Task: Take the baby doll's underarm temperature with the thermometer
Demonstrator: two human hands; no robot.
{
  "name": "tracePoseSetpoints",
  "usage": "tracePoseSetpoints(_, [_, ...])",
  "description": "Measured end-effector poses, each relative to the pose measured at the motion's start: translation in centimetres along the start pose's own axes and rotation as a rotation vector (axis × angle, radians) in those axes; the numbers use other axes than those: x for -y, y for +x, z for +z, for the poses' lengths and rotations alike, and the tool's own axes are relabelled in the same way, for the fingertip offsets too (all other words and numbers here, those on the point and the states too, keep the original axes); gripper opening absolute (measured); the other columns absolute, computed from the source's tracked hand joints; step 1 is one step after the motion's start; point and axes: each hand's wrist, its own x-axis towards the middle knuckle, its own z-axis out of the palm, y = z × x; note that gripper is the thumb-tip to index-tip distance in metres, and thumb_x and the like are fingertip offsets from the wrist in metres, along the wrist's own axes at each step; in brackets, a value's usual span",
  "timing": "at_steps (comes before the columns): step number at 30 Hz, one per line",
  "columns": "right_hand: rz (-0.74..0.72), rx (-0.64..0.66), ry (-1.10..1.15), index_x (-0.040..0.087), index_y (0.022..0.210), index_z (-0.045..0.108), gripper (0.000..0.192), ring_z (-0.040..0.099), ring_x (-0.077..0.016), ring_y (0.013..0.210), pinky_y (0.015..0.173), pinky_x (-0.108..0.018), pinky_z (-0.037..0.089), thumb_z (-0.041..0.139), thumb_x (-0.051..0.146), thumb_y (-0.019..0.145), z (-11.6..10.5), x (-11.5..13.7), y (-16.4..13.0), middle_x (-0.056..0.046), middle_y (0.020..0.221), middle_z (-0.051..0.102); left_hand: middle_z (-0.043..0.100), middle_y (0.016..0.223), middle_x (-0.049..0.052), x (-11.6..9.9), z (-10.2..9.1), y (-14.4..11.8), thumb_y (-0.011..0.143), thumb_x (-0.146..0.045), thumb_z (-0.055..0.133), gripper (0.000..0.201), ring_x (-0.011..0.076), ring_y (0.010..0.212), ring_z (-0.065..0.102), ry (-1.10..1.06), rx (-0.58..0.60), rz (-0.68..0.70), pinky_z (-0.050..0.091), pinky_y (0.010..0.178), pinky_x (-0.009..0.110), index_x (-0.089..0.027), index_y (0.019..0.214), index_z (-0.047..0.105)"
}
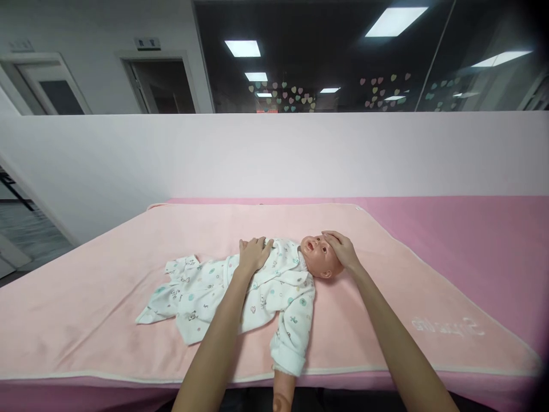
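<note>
A baby doll [316,256] lies on its back on a light pink blanket [107,297], head to the right. It wears a white printed romper [240,294]. My left hand [253,253] rests flat on the doll's chest, fingers spread toward the far side. My right hand [341,249] cups the top of the doll's head. One sleeved doll arm [291,337] reaches toward me, and its bare hand [283,395] hangs over the table's near edge.
The blanket covers a darker pink table [472,240] that extends to the right. A white partition wall [274,154] stands directly behind it, with dark glass above. An open floor area lies at far left.
</note>
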Motion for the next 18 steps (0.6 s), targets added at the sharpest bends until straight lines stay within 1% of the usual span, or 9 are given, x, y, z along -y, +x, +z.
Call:
tracePoseSetpoints(2, [0.011,-0.007,0.079,0.021,0.089,0.066,0.031,0.057,-0.0217,0.100,0.090,-0.036,0.042,0.054,0.045,0.073,-0.1,-0.8,0.0,-0.004,0.101,0.066,0.060,0.111,0.011,-0.2,-0.5,-0.1,0.087,-0.056,0.016,0.060,0.0281,0.110,0.048,0.067,-0.016,-0.027,0.017,0.101,0.053,-0.021,0.111,0.058])
tracePoseSetpoints(4, [0.007,-0.016,0.095,0.021,0.089,0.066,0.033,0.057,-0.0223,0.101,0.091,-0.036,0.041,0.055,0.047,0.073,-0.2,-1.2,0.0,-0.005,0.102,0.066,0.061,0.105,0.013,-0.4,-0.9,-0.1,0.085,-0.059,0.017,0.065,0.0303,0.105,0.050,0.118,-0.022,-0.054,0.027,0.094,0.049,-0.018,0.101,0.064])
tracePoseSetpoints(6, [-0.004,-0.028,0.081,0.021,0.089,0.066,0.034,0.057,-0.0226,0.101,0.092,-0.037,0.040,0.055,0.048,0.073,-0.2,-1.3,-0.1,-0.005,0.101,0.066,0.064,0.095,0.015,-0.4,-1.1,-0.1,0.084,-0.061,0.015,0.069,0.0310,0.100,0.051,0.125,-0.002,-0.054,0.034,0.087,0.044,-0.016,0.088,0.068])
tracePoseSetpoints(8, [-0.008,-0.034,0.073,0.021,0.090,0.067,0.034,0.057,-0.0228,0.101,0.092,-0.038,0.040,0.055,0.048,0.073,-0.2,-1.2,-0.3,-0.005,0.102,0.066,0.065,0.086,0.014,-0.3,-1.2,-0.1,0.084,-0.061,0.014,0.071,0.0297,0.096,0.053,0.116,-0.011,-0.028,0.036,0.084,0.041,-0.016,0.078,0.069])
tracePoseSetpoints(10, [-0.006,-0.037,0.078,0.021,0.090,0.067,0.034,0.056,-0.0230,0.101,0.092,-0.038,0.040,0.055,0.048,0.073,-0.2,-0.9,-0.5,-0.005,0.101,0.066,0.064,0.088,0.013,-0.2,-1.3,-0.1,0.084,-0.060,0.017,0.067,0.0284,0.096,0.053,0.108,-0.057,-0.001,0.036,0.085,0.039,-0.017,0.074,0.068])
tracePoseSetpoints(12, [-0.002,-0.036,0.096,0.021,0.089,0.067,0.033,0.056,-0.0231,0.100,0.092,-0.038,0.040,0.056,0.047,0.072,-0.2,-0.7,-0.5,-0.005,0.101,0.066,0.064,0.093,0.012,-0.2,-1.3,-0.1,0.084,-0.060,0.019,0.064,0.0271,0.094,0.055,0.080,-0.057,-0.002,0.037,0.086,0.039,-0.017,0.076,0.066])
tracePoseSetpoints(15, [0.042,-0.053,0.181,0.020,0.086,0.067,0.032,0.057,-0.0230,0.100,0.092,-0.038,0.040,0.059,0.046,0.069,-0.3,-0.6,-0.4,-0.005,0.099,0.067,0.064,0.091,0.012,-0.1,-1.5,-0.1,0.082,-0.063,0.020,0.064,0.0261,0.086,0.059,0.019,0.040,-0.080,0.040,0.080,0.038,-0.016,0.086,0.063])
tracePoseSetpoints(16, [0.069,-0.086,0.232,0.019,0.086,0.067,0.033,0.057,-0.0228,0.100,0.092,-0.037,0.040,0.060,0.046,0.069,-0.3,-0.7,-0.3,-0.005,0.099,0.067,0.064,0.090,0.013,-0.1,-1.5,-0.1,0.081,-0.064,0.019,0.065,0.0265,0.085,0.059,0.013,0.062,-0.117,0.041,0.077,0.037,-0.016,0.090,0.062])
tracePoseSetpoints(18, [0.128,-0.198,0.338,0.018,0.090,0.066,0.036,0.058,-0.0224,0.099,0.091,-0.037,0.042,0.058,0.047,0.069,-0.5,-1.0,-0.1,-0.006,0.102,0.066,0.065,0.091,0.015,0.1,-1.7,-0.2,0.081,-0.064,0.020,0.066,0.0278,0.086,0.060,0.022,0.068,-0.175,0.042,0.073,0.035,-0.014,0.095,0.061])
